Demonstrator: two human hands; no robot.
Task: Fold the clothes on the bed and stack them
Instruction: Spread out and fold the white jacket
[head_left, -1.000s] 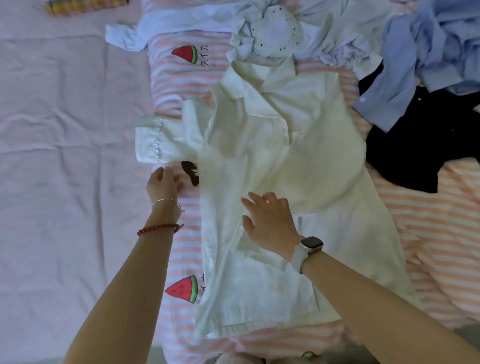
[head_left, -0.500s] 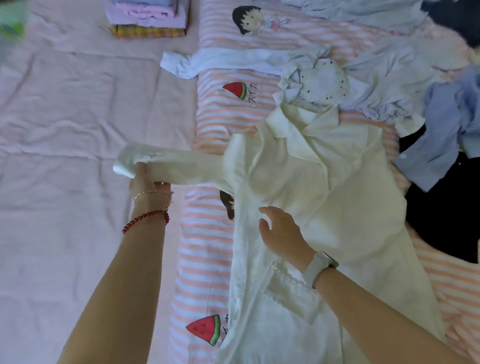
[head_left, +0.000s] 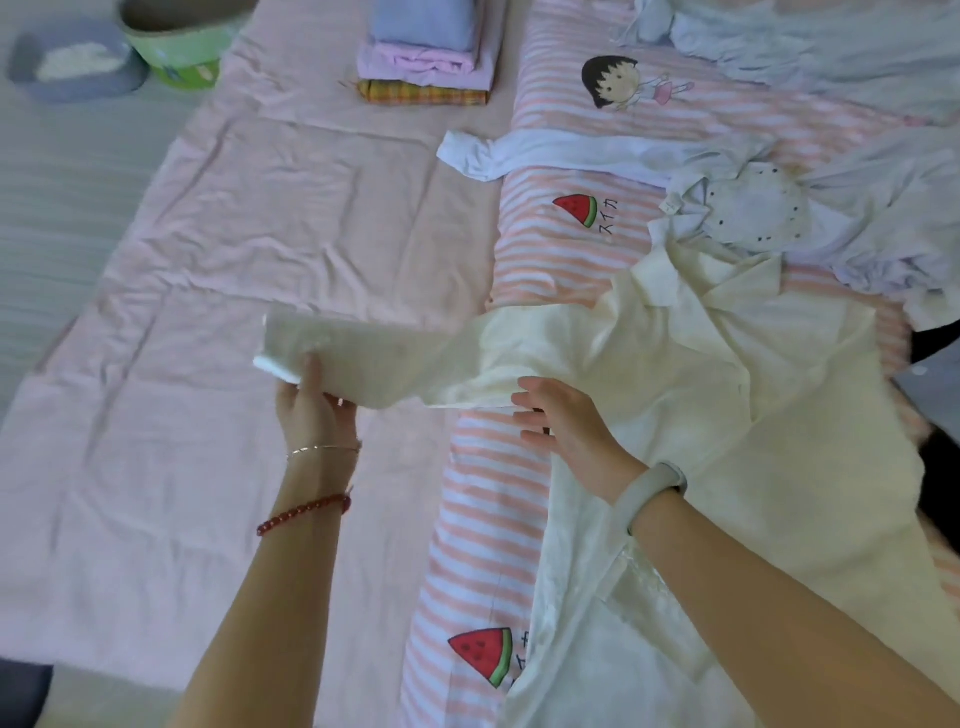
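The left hand (head_left: 311, 402) grips the cuff end of the cream shirt's (head_left: 737, 415) sleeve (head_left: 374, 358), holding it stretched out toward 9 o'clock above the bed (head_left: 218, 249). The right hand (head_left: 566, 431) has its fingers straight and apart, flat against the shirt's side by the armpit. The shirt lies spread at 3 o'clock on the striped quilt (head_left: 540, 254). One folded stack (head_left: 423, 57) of three pieces sits at 12 o'clock; loose pale garments (head_left: 779, 197) lie at 2 o'clock
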